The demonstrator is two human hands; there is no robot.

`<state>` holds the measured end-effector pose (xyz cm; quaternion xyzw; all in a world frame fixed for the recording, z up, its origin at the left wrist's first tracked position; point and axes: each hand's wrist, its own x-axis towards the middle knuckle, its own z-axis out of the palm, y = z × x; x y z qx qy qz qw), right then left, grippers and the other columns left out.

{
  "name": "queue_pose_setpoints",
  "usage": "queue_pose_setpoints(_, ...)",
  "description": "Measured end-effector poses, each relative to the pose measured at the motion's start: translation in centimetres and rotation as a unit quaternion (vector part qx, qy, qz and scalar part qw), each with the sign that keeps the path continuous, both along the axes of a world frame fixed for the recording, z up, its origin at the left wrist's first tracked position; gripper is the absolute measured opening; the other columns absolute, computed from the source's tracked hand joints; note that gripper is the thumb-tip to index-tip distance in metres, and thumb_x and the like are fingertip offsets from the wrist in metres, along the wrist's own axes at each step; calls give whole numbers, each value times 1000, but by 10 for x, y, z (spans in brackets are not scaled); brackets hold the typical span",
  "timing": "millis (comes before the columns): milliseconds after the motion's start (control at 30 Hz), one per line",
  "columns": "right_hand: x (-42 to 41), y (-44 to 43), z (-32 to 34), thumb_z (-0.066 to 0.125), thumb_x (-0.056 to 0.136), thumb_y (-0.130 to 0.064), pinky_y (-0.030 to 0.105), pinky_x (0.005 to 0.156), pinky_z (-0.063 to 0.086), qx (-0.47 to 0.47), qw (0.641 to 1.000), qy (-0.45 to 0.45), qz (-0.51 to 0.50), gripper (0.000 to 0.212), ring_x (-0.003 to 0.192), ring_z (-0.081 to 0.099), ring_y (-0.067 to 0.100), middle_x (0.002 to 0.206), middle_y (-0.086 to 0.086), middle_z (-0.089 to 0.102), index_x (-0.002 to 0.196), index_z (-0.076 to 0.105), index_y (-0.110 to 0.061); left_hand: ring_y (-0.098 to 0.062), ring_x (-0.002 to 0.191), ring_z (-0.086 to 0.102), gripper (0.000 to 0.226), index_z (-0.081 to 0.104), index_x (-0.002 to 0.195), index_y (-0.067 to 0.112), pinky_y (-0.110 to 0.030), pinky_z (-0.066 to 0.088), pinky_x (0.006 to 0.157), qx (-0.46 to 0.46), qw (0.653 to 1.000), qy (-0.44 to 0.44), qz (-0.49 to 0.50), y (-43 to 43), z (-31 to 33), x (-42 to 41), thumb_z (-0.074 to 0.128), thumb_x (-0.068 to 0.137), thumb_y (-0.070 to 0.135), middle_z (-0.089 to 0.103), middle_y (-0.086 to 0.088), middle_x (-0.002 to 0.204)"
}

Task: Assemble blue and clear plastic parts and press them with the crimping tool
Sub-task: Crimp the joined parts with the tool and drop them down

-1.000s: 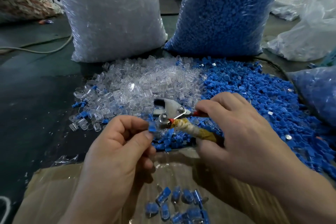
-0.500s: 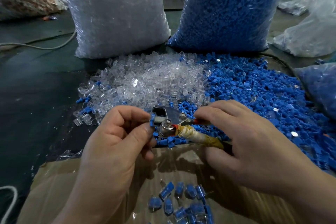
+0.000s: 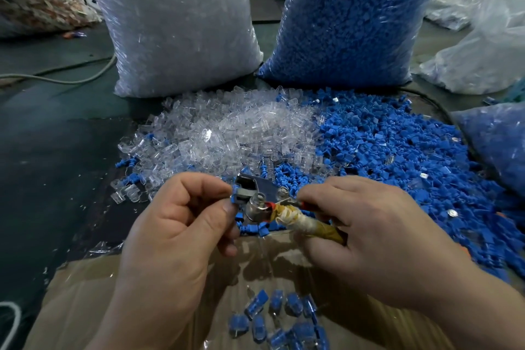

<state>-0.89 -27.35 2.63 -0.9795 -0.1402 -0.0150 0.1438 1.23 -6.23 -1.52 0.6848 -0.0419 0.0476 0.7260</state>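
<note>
Our left hand (image 3: 181,224) pinches a blue part (image 3: 234,198) at the mouth of the crimping tool (image 3: 262,196); our right hand (image 3: 375,236) grips its taped handle. At 12 o'clock lies the clear parts pile (image 3: 227,133), at 2 o'clock the blue parts pile (image 3: 412,162), at 6 o'clock assembled pieces (image 3: 284,318) on cardboard (image 3: 79,301).
</note>
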Motion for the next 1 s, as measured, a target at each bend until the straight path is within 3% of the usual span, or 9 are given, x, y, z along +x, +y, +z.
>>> queue_pose_setpoints(100, 3, -4, -4, 43, 77, -61, 18, 71, 44, -21, 999, -34, -34, 41, 82, 52, 2, 86, -25, 57, 109, 59, -40, -12, 54, 63, 34, 70, 79, 35, -23, 52, 47, 65, 997, 9, 33, 3, -1, 1, 69, 89, 2, 68, -1, 68)
queue_pose_setpoints(200, 13, -9, -8, 37, 76, -68, 32, 82, 46, -75, 991, -51, -95, 59, 93, 51, 10, 98, -19, 59, 124, 54, -37, -11, 46, 60, 29, 69, 82, 37, -20, 49, 44, 124, 990, 65, 19, 3, -1, 2, 69, 88, 9, 66, -4, 57)
queue_pose_setpoints(500, 26, -11, -12, 38, 76, -76, 39, 101, 25, -117, 987, -15, -107, 68, 115, 38, 17, 123, -12, 52, 132, 44, -38, -4, 40, 55, 29, 65, 83, 47, -12, 42, 41, 180, 979, 98, -19, -12, 0, -8, 70, 86, 19, 67, -1, 56)
queue_pose_setpoints(567, 16, 1, -8, 37, 81, -70, 42, 96, 37, -80, 989, -87, -91, 55, 106, 49, 16, 112, -12, 58, 119, 56, -35, -6, 41, 56, 28, 65, 86, 49, -16, 45, 42, 177, 979, 96, -16, -14, -1, -10, 71, 86, 21, 68, -1, 57)
queue_pose_setpoints(633, 6, 17, -7, 39, 84, -61, 38, 84, 47, -44, 988, -141, -36, 39, 90, 56, 12, 96, -15, 62, 101, 61, -34, -14, 45, 57, 20, 67, 89, 45, -34, 53, 46, 172, 981, 92, -11, -17, -5, -11, 71, 82, 27, 68, -4, 59)
queue_pose_setpoints(733, 1, 31, -13, 47, 91, -43, 35, 73, 45, -23, 990, -125, 59, 20, 80, 56, 16, 85, -10, 60, 91, 61, -29, -27, 48, 57, 13, 69, 90, 37, -52, 53, 50, 170, 983, 67, -13, -20, -5, -14, 68, 79, 31, 65, -8, 58)
queue_pose_setpoints(800, 1, 29, -14, 59, 88, -30, 33, 70, 43, -18, 991, -120, 63, 5, 77, 56, 17, 83, -9, 59, 91, 61, -26, -21, 49, 60, 14, 69, 91, 41, -41, 52, 46, 191, 981, 29, -29, -20, -1, -16, 65, 81, 33, 67, -1, 58)
queue_pose_setpoints(900, 1, 25, -11, 63, 86, -20, 28, 69, 41, 13, 993, -108, 46, 10, 75, 53, 15, 84, -8, 59, 95, 63, -23, -7, 50, 64, 15, 69, 92, 45, -14, 49, 44, 186, 981, 28, -39, -18, 9, -18, 63, 86, 32, 71, 4, 64)
queue_pose_setpoints(1000, 2, 26, -12, 63, 89, -12, 38, 66, 45, 33, 989, -126, 66, 8, 74, 53, 20, 84, -2, 60, 94, 65, -17, -14, 50, 64, 25, 70, 93, 37, -25, 54, 45, 129, 987, 82, -54, -13, 7, -14, 60, 81, 56, 71, -3, 64)
